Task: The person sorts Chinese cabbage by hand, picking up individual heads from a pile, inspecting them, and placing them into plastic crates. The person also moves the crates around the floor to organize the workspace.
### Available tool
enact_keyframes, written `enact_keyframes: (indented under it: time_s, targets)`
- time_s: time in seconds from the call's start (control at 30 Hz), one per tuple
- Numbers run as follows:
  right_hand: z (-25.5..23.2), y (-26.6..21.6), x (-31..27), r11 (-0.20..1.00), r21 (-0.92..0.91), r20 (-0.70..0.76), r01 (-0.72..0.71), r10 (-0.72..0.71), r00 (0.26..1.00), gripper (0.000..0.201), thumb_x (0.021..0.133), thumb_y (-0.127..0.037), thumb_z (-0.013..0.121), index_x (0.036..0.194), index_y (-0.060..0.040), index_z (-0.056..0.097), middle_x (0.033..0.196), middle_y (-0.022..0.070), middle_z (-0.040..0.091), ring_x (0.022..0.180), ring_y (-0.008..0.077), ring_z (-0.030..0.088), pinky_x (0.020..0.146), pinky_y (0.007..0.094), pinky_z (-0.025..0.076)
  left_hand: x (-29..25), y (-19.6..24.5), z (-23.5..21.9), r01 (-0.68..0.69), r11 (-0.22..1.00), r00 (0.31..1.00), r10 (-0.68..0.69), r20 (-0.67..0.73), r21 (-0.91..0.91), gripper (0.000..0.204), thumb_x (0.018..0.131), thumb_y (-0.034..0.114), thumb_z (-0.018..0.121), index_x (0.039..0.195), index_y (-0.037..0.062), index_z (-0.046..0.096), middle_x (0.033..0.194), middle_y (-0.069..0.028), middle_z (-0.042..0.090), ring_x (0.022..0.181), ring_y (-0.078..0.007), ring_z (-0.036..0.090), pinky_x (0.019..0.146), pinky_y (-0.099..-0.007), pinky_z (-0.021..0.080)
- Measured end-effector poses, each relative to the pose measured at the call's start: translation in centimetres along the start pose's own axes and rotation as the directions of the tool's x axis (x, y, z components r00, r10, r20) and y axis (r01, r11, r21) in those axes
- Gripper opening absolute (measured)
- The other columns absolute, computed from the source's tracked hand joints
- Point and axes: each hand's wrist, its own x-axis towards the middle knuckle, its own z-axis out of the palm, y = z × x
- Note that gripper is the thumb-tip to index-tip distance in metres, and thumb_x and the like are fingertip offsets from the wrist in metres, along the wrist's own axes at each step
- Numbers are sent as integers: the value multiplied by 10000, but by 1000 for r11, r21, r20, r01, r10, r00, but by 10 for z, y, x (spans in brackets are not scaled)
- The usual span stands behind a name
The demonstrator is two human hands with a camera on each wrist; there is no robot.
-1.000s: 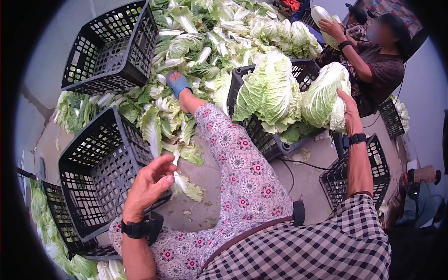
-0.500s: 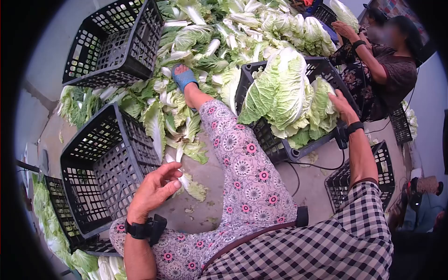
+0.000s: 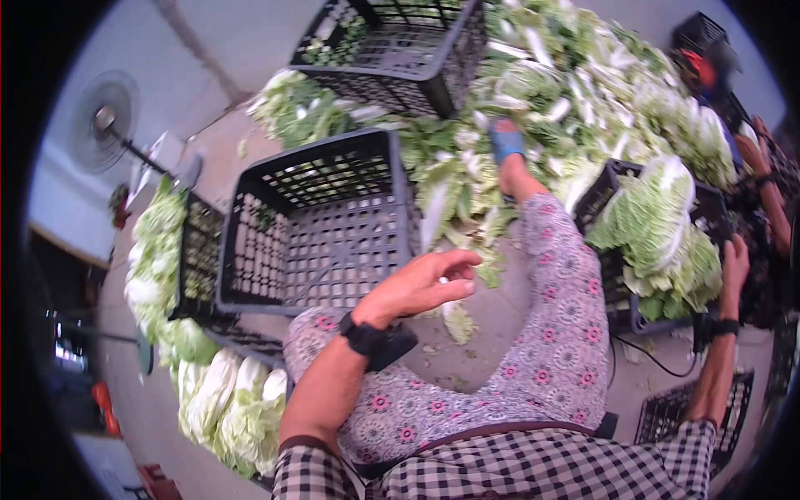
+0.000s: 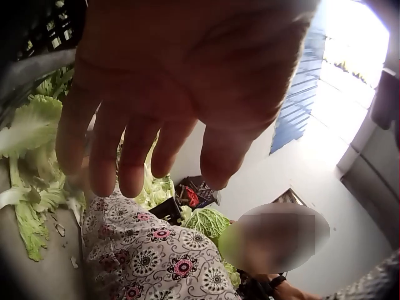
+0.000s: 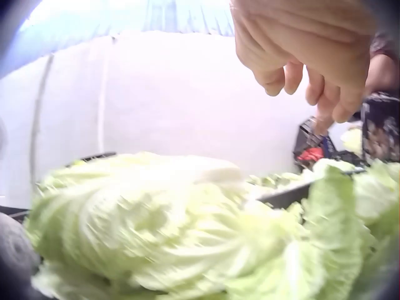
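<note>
My right hand (image 3: pixel 733 271) is at the right side of a black crate (image 3: pixel 612 287) that holds Chinese cabbages. In the right wrist view it hangs above them with loosely bent fingers and nothing in its grasp. A large leafy cabbage (image 3: pixel 658 217) lies on top, with a second cabbage (image 3: pixel 698 267) beside it, nearer that hand. In front of my body, over the floor and near my bent knee, my left hand (image 3: pixel 417 283) is held in the air. Its palm and relaxed fingers show bare in the left wrist view.
A black crate (image 3: pixel 404 208) stands tilted by my left hand, another crate (image 3: pixel 442 92) behind it. Loose cabbage leaves (image 3: pixel 533 92) cover the floor ahead. Cabbage heads (image 3: pixel 229 400) line the left side. A fan (image 3: pixel 104 121) stands far left; another person's arm (image 3: pixel 775 208) is at right.
My right hand has put the cabbage it held down in the crate and let go of it. The head view has swung left. My left hand stays raised and holds nothing.
</note>
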Motion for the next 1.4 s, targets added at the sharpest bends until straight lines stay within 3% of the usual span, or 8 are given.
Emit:
enact_keyframes:
  time_s: [0.13,0.37,0.47,0.53,0.6,0.73,1.1,1.4]
  targets:
    - [-2,-156,-15,882,464,161,-85,10,987,381,911,-204,552,1243,-24,503,1150,65,577,1062,132,543,897,264,420,-9,14,-17,-42,999,997,40,-70,-32,489,882,261,596,1275,8,452,1105,-74,566,1018,-131,511,881,-272,422]
    - [51,-369,-103,716,679,531,-162,-326,782,345,906,-142,520,1219,-1,490,1064,72,584,951,142,563,855,268,441,-113,45,-72,-28,999,932,17,-361,-25,495,872,267,603,1277,24,456,1161,-87,566,1080,-155,514,934,-310,409]
    - [79,-425,-129,690,679,676,-251,-455,579,430,862,-197,575,1230,1,472,1063,87,584,941,149,565,843,269,443,-198,5,-118,98,995,613,-47,-788,18,550,838,327,625,1283,45,467,1194,-63,551,1091,-136,494,849,-281,424]
    - [91,-449,-134,691,654,740,-309,-499,450,517,833,-265,609,1251,-3,455,1075,91,583,956,146,563,836,266,439,-236,-37,-133,-9,960,266,-268,-926,-280,493,841,336,633,1242,84,495,1201,-62,541,995,-169,531,797,-349,445]
    - [100,-469,-139,687,640,766,-342,-536,356,545,828,-282,614,1265,-4,444,1084,88,582,962,143,562,834,264,436,-259,-74,-131,-458,771,165,-416,-894,-443,398,818,320,657,1130,107,528,1066,-40,573,929,-180,549,738,-376,466]
    - [132,-497,-129,725,637,767,-261,-566,301,591,818,-307,635,1293,-22,428,1102,88,572,993,153,545,852,280,423,-254,-113,-84,-463,665,56,-637,-769,-586,341,821,283,667,1068,113,505,1048,-70,556,919,-217,544,779,-443,463]
    - [224,-535,-143,836,484,871,-259,-431,237,718,830,-402,588,1362,2,323,1275,175,480,1080,212,516,846,291,431,-234,-130,-70,-390,495,188,-783,-593,-777,732,741,470,722,1275,96,390,1338,-153,311,1191,-348,343,828,-590,421]
    - [291,-510,-195,937,192,970,-292,-227,-91,946,806,-450,641,1407,69,127,1327,231,400,1152,286,470,806,366,498,-218,-163,-102,-434,309,428,-756,-495,-846,649,822,429,644,1304,73,396,1304,-171,451,1171,-380,445,944,-657,304]
